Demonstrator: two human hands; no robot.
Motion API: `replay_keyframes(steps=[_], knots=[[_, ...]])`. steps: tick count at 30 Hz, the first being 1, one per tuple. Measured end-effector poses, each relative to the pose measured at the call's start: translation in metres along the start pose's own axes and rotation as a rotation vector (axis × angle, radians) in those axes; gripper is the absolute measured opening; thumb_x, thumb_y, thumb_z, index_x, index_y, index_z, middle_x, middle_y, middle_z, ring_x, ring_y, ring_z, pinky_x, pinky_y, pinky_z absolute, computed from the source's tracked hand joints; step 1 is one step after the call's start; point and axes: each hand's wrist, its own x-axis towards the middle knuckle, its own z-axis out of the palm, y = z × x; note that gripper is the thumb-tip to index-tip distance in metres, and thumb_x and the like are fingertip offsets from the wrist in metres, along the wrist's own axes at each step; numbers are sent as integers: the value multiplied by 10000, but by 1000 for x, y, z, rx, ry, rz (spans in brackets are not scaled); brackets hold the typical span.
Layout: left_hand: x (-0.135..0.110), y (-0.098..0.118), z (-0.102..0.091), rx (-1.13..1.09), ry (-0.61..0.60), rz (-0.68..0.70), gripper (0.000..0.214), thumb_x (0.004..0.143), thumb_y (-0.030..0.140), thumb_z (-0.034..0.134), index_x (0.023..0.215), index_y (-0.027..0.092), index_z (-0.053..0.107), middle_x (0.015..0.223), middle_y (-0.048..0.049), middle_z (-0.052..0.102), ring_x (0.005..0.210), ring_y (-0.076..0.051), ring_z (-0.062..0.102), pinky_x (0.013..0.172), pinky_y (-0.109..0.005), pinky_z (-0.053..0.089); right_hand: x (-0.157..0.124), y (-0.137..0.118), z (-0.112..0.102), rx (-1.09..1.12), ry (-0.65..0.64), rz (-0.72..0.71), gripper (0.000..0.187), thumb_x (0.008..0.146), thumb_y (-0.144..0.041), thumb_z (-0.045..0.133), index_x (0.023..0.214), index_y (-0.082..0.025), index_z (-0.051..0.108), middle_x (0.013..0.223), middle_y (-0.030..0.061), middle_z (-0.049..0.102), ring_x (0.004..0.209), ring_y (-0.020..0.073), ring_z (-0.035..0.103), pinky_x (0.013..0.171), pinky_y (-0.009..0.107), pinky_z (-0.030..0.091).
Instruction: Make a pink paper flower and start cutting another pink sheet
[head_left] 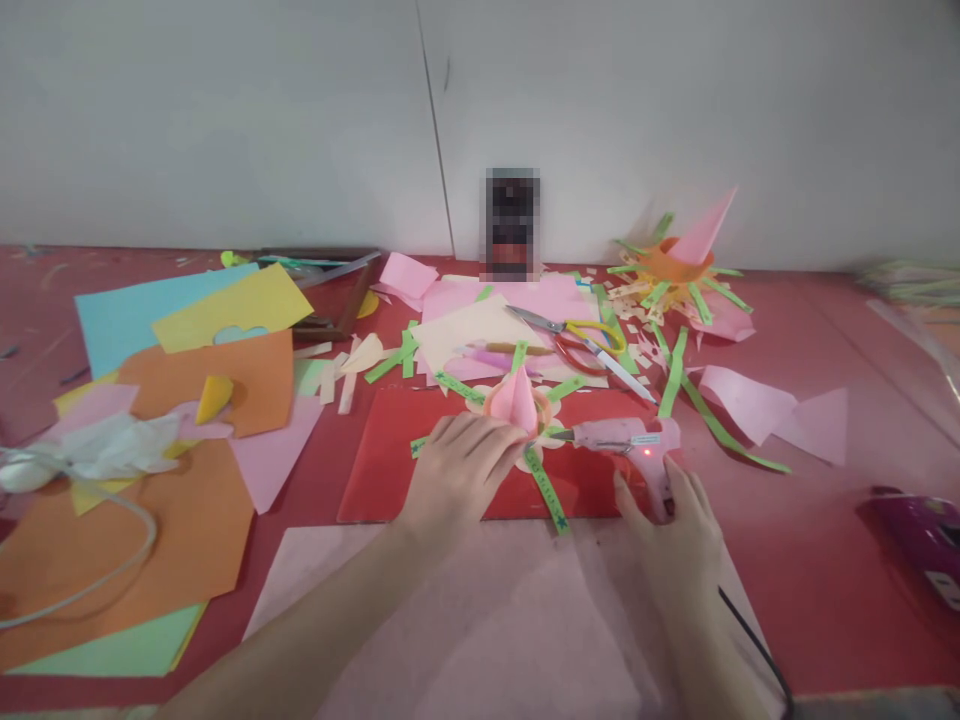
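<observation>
My left hand rests on the red mat, its fingers pinched against the base of a pink paper cone that stands on a round paper flower base with green strips radiating from it. My right hand is wrapped round the handle of a pink glue gun, which lies across the mat with its nozzle pointing left toward the cone and a small red light glowing. A black cord trails from the gun past my wrist.
Coloured paper sheets lie piled at the left, with a white cable looping over them. Scissors and paper scraps lie behind the mat. A finished orange and pink paper flower stands at the back right. A purple object sits far right.
</observation>
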Motion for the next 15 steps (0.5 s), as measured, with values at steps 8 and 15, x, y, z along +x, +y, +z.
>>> replay_keyframes(steps=[8,15], knots=[[-8,-4,13,126,-127,36,55,826,166,519,820,172,574,750,27,652,739,-142,547,675,-287,373,-4,2,9,-169,95,-201,468,741,-472,518,1064,-139,585,905,89,634,669,184,578,523,279,406],[-10,-7,14,116,-154,-21,114,842,197,497,783,177,592,707,18,649,731,-139,549,641,-282,366,-4,0,12,-175,204,-317,384,766,-415,529,1032,-145,587,857,67,633,659,156,562,512,245,390]])
